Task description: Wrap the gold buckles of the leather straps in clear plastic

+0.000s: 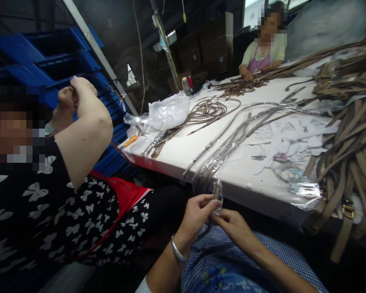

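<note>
My left hand (197, 212) pinches the end of a brown strap (217, 192) that is covered in clear plastic wrap (220, 203). Just to the right, my right hand (235, 227) has its thumb and fingers closed at the lower edge of the same wrapped end. Both hands are above my lap, below the table's front edge. Behind them a bundle of plastic-wrapped straps (221, 156) lies across the table and hangs over the edge. A thin strap with a metal clasp (198, 159) lies beside that bundle.
White table (167, 156). A large heap of brown straps with buckles (361, 162) hangs over its right side. Paper scraps (293, 140), pliers (266, 157), coiled straps (207, 110), a plastic bag (169, 110) and an orange-handled tool (131, 141) lie about. One co-worker (88, 118) sits close left, another (262, 55) across.
</note>
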`<state>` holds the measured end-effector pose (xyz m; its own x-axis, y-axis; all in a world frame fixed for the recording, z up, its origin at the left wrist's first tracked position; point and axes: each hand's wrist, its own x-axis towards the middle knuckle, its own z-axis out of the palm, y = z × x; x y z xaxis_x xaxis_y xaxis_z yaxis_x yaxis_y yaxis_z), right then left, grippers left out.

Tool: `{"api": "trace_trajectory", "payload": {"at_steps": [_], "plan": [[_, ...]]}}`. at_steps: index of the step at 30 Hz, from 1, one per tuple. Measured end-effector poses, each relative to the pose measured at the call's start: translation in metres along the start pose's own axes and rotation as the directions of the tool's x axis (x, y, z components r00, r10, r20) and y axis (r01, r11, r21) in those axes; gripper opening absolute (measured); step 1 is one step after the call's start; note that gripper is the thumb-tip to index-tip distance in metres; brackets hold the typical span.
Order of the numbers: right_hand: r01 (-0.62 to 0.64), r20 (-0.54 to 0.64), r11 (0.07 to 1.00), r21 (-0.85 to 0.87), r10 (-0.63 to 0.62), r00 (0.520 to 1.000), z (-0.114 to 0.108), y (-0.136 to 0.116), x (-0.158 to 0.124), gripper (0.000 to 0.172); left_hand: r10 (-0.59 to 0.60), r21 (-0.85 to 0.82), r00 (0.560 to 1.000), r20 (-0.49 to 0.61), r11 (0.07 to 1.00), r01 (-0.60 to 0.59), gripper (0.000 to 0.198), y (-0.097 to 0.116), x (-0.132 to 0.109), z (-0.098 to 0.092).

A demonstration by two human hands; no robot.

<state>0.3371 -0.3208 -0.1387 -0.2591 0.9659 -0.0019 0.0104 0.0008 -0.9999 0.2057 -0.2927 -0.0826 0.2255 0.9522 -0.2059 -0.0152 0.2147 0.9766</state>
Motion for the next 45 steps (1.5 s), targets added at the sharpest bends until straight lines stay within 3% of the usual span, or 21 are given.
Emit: {"api": "trace_trajectory", "payload": {"at_steps": [2,4,6,8,10,12,15,18,21,24,28,29,31,33,35,37,38,39,40,42,45], "plan": [[0.036,0.041,0.986,-0.16,-0.03,0.999,-0.009,-0.008,-0.006,0.034,0.024,-0.019,1.0,0.001,1.0,-0.024,0.03,-0.004,0.0,-0.008],[0.113,0.004,0.937,-0.332,-0.118,0.993,-0.021,-0.02,-0.012,0.028,0.045,0.034,0.999,0.007,0.998,-0.045,0.028,-0.006,-0.001,-0.016],[0.212,-0.038,0.85,-0.482,-0.262,0.964,-0.033,-0.035,-0.013,0.029,0.068,0.177,0.996,0.049,0.981,-0.075,0.027,-0.004,-0.004,-0.024],[0.316,0.03,0.744,-0.59,-0.371,0.928,-0.041,-0.048,-0.009,0.034,0.109,0.35,0.983,0.149,0.924,-0.155,0.024,0.001,-0.007,-0.03],[0.386,0.192,0.671,-0.633,-0.348,0.918,-0.045,-0.057,-0.002,0.037,0.14,0.482,0.946,0.291,0.833,-0.272,0.021,0.01,-0.013,-0.034],[0.374,0.352,0.692,-0.617,-0.183,0.918,-0.044,-0.062,0.003,0.031,0.14,0.564,0.903,0.405,0.739,-0.368,0.022,0.018,-0.018,-0.036],[0.177,0.513,0.836,-0.519,0.139,0.847,-0.042,-0.066,0.002,0.035,0.118,0.612,0.851,0.512,0.645,-0.458,0.023,0.028,-0.024,-0.041],[-0.109,0.595,0.925,-0.364,0.321,0.737,-0.044,-0.071,-0.002,0.043,0.085,0.575,0.815,0.573,0.667,-0.474,0.024,0.031,-0.026,-0.049],[-0.292,0.657,0.937,-0.192,0.343,0.671,-0.052,-0.073,-0.007,0.045,0.112,0.532,0.824,0.555,0.714,-0.455,0.034,0.032,-0.028,-0.06],[-0.445,0.67,0.895,0.006,0.327,0.667,-0.057,-0.074,-0.013,0.045,0.255,0.51,0.825,0.504,0.683,-0.523,0.056,0.029,-0.031,-0.069],[-0.539,0.679,0.812,0.223,0.267,0.683,-0.053,-0.083,-0.022,0.04,0.398,0.516,0.835,0.38,0.658,-0.548,0.04,0.009,-0.032,-0.069],[-0.521,0.662,0.812,0.264,0.241,0.71,-0.05,-0.088,-0.023,0.037,0.418,0.499,0.847,0.328,0.685,-0.531,0.037,0.001,-0.032,-0.065],[-0.413,0.567,0.843,0.345,0.163,0.807,-0.042,-0.103,-0.021,0.031,0.421,0.416,0.877,0.233,0.772,-0.481,0.035,-0.016,-0.031,-0.054],[-0.212,0.377,0.887,0.411,0.047,0.925,-0.035,-0.119,-0.013,0.026,0.363,0.258,0.91,0.203,0.876,-0.407,0.04,-0.03,-0.032,-0.037],[0.053,0.101,0.915,0.401,-0.101,0.99,-0.029,-0.132,-0.001,0.024,0.272,0.075,0.934,0.232,0.952,-0.296,0.045,-0.039,-0.036,-0.018],[0.316,-0.172,0.914,0.255,-0.279,0.945,-0.028,-0.136,0.013,0.022,0.198,-0.068,0.947,0.253,0.98,-0.187,0.046,-0.04,-0.043,-0.002],[0.422,-0.27,0.897,0.13,-0.377,0.886,-0.029,-0.134,0.02,0.021,0.173,-0.112,0.953,0.247,0.982,-0.15,0.045,-0.039,-0.047,0.004],[0.502,-0.297,0.865,-0.026,-0.486,0.822,-0.032,-0.13,0.026,0.022,0.159,-0.139,0.958,0.238,0.982,-0.128,0.045,-0.036,-0.052,0.007],[0.555,-0.251,0.812,-0.182,-0.584,0.772,-0.037,-0.123,0.031,0.023,0.154,-0.16,0.961,0.23,0.98,-0.119,0.045,-0.031,-0.057,0.008],[0.611,-0.018,0.677,-0.411,-0.676,0.737,-0.048,-0.103,0.039,0.024,0.154,-0.186,0.967,0.204,0.976,-0.116,0.044,-0.021,-0.066,0.005],[0.675,0.331,0.516,-0.527,-0.607,0.723,-0.062,-0.067,0.045,0.026,0.107,-0.237,0.987,0.119,0.969,-0.077,0.042,-0.004,-0.075,-0.007]]}}
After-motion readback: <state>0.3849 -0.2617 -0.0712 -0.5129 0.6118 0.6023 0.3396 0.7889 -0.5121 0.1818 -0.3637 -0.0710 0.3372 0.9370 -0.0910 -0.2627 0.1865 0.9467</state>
